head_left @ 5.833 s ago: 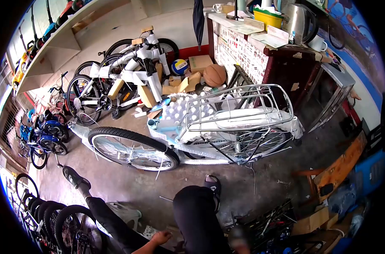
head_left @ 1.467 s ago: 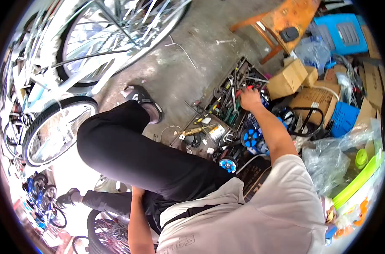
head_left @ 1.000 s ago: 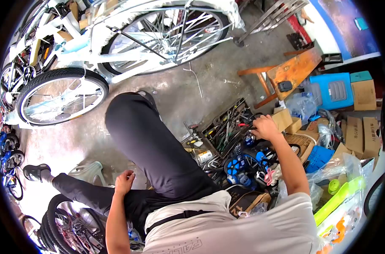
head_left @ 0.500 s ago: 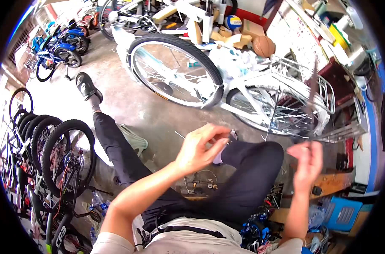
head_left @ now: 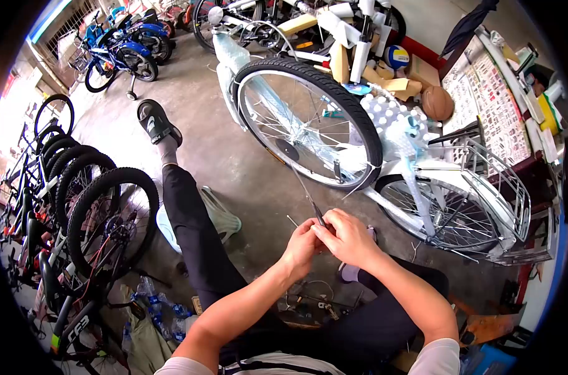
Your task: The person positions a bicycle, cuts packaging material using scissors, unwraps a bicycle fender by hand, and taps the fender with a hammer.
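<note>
My left hand (head_left: 303, 245) and my right hand (head_left: 349, 235) meet in front of my lap, their fingers pinched together. Between them they grip a thin dark cable-like strip (head_left: 318, 214), whose narrow end rises up and left toward the wheel. Its lower part is hidden in my fingers, and its exact kind is unclear. Just beyond the hands, a white bicycle (head_left: 393, 167) lies partly wrapped in clear plastic, with its front wheel (head_left: 372, 119) tilted toward me. Neither hand touches the bicycle.
Several bicycles (head_left: 113, 228) stand in a row at the left. A pale plastic stool (head_left: 224, 219) is beside my outstretched leg. Small parts and tools (head_left: 321, 305) lie between my legs. Boxes, a basketball (head_left: 437, 103) and a volleyball (head_left: 396, 57) are piled behind the bicycle.
My right hand has come in from the far right to join the left. The dark strip, blurred above my right hand before, is now between both hands. The view has shifted.
</note>
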A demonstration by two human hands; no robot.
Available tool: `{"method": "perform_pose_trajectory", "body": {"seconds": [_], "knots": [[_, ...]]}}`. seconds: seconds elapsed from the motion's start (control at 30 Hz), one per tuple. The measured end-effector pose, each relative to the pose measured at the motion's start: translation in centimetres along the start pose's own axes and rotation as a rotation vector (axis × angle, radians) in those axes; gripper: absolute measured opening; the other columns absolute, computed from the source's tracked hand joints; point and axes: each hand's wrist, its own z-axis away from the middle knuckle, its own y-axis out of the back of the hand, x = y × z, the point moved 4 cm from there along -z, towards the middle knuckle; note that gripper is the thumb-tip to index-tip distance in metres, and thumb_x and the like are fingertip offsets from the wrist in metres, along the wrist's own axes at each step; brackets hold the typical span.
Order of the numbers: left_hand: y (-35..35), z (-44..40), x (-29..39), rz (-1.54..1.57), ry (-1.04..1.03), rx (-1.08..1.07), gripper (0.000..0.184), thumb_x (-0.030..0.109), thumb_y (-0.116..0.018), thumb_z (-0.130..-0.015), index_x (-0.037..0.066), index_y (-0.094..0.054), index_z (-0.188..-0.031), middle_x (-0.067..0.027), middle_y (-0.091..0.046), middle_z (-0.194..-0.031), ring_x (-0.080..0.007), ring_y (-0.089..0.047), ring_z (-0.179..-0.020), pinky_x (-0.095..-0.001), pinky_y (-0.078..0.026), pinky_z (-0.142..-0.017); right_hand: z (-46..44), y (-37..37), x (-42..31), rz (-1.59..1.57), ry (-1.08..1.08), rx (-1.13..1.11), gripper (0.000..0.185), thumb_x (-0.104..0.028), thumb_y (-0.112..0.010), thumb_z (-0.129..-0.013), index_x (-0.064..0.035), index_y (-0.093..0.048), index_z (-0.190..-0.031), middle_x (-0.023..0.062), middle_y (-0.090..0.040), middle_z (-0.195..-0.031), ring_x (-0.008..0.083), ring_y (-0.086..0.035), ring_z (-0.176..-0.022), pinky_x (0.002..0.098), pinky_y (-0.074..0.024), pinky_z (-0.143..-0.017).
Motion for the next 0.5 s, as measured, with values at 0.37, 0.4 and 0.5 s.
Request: {"method": "perform_pose_trajectory", "body": {"seconds": [0.37, 0.4, 0.5], "knots": [[-4.7, 0.9, 0.3, -0.781, 0.099, -0.256, 0.026, 0.025, -0.074, -0.093, 0.007, -0.056, -0.089, -0.0016, -0.062, -0.07, -0.0102, -0.062, -0.06, -0.026, -0.046, -0.052, -5.7, 19.3, 2.1, 0.574, 0.243, 0.752, 0.011, -0.018, -0.07, -0.089, -0.0067, -0.068, -0.088, 0.0078, -0.067, -0.087, 0.0294, -0.063, -0.084, 0.0413, -0.0462, -0.078], [-5.4, 0.4, -0.3, -0.807, 0.13, -0.3, 0.025, 0.026, -0.073, -0.094, 0.006, -0.057, -0.09, -0.002, -0.062, -0.072, -0.0104, -0.062, -0.06, -0.0263, -0.047, -0.052, -5.7, 19.3, 3.3, 0.538, 0.214, 0.757, 0.012, -0.019, -0.07, -0.089, -0.0068, -0.069, -0.09, 0.0084, -0.067, -0.09, 0.0296, -0.062, -0.087, 0.0408, -0.0467, -0.081], [-7.9, -1.0, -1.5, -0.834, 0.211, -0.358, 0.026, 0.028, -0.07, -0.095, 0.005, -0.059, -0.093, -0.0029, -0.063, -0.075, -0.0106, -0.063, -0.061, -0.0267, -0.048, -0.051, -5.7, 18.7, 4.7, 0.518, 0.174, 0.733, 0.018, -0.022, -0.069, -0.09, -0.0083, -0.072, -0.102, 0.0097, -0.067, -0.102, 0.0314, -0.058, -0.101, 0.0392, -0.0474, -0.088]]}}
